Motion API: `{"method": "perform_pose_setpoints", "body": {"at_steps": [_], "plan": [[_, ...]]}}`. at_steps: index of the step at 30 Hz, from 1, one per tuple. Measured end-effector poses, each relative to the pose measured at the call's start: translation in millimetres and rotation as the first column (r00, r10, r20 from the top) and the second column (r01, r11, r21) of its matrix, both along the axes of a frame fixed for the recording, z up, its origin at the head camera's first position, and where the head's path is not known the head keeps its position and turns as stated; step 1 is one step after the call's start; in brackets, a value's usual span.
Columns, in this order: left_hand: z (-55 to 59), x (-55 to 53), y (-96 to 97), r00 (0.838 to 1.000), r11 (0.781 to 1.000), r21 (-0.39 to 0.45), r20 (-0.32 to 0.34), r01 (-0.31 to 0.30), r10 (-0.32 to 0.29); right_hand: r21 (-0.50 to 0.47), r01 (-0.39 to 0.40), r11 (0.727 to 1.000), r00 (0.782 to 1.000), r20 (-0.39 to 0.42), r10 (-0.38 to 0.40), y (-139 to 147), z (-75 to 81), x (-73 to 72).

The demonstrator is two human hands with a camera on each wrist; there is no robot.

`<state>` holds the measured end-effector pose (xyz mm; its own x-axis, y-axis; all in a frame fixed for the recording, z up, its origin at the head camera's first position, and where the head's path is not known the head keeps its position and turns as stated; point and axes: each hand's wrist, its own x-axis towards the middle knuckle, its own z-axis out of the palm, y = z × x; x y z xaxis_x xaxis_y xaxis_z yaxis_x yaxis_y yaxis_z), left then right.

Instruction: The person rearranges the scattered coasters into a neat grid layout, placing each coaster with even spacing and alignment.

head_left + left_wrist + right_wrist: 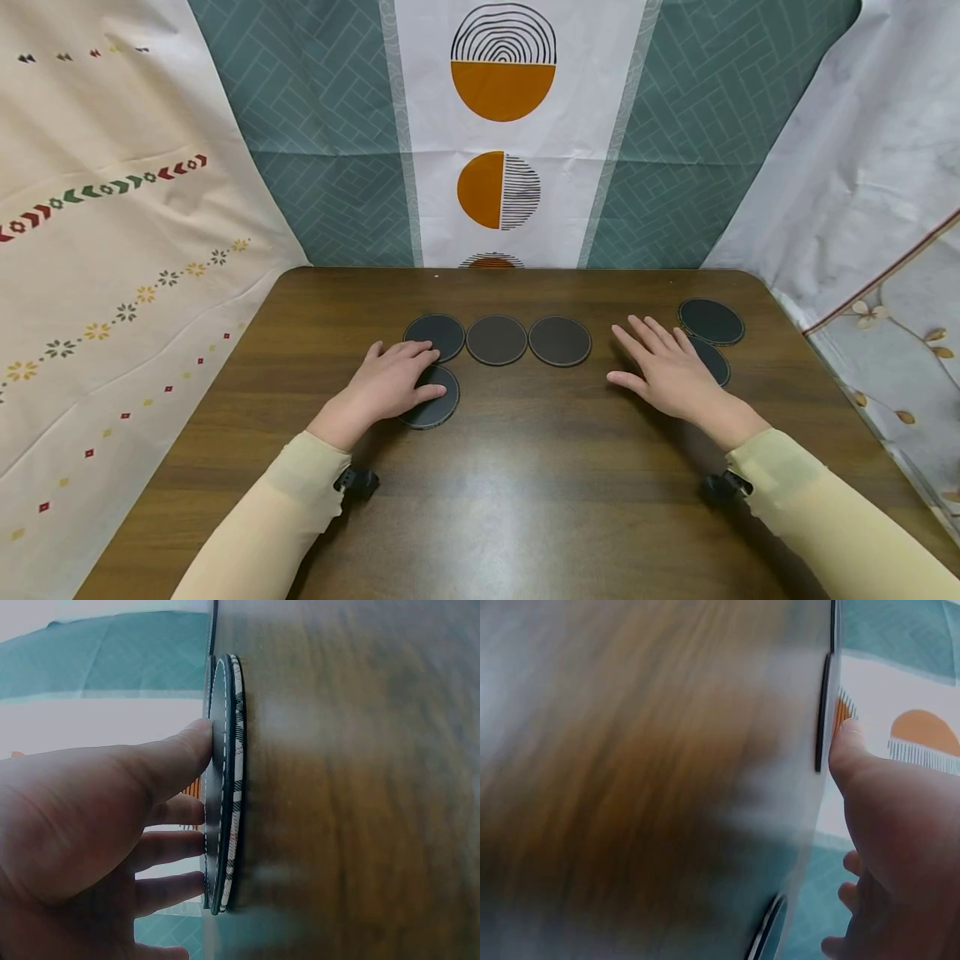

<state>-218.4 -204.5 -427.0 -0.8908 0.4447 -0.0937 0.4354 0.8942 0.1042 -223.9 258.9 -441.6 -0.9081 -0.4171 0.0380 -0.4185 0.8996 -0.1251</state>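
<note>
I have the left hand (389, 384) resting across two coasters near the table's (525, 500) far edge, left of centre. Its fingers are straight and slightly apart, wrapped round nothing: the fingertips lie over the front part of the left-end coaster (437, 330), the thumb over the front coaster (441, 407), which sits just in front of it, toward the near edge. I read that spread as a way to steady both at once. The left wrist view shows me a checked band (238, 780) along one coaster's side, with the thumb at its flat dark top.

The left-end coaster begins a row along the far edge: the middle coaster (497, 340) beside it, then the right-end coaster (559, 341). They sit rim to rim, probably so that the row stays straight and even.

My right hand (667, 373) is toward the far right corner, fingers straight and spread, thumb out, gripping nothing. It partly hides the nearer coaster (715, 361); I cannot tell whether it touches it. Behind that, closest to the corner, is the rear coaster (711, 321). Such thin discs look hard to pinch, which may explain the flat fingers.
</note>
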Motion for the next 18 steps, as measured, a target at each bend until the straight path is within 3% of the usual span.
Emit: {"method": "perform_pose_setpoints", "body": {"at_steps": [18], "plan": [[0.0, 0.6, 0.7, 1.000, 1.000, -0.008, 0.000, 0.004, -0.004, 0.047, 0.106, 0.993, 0.994, 0.033, -0.108, 65.8, -8.8, 8.7]]}}
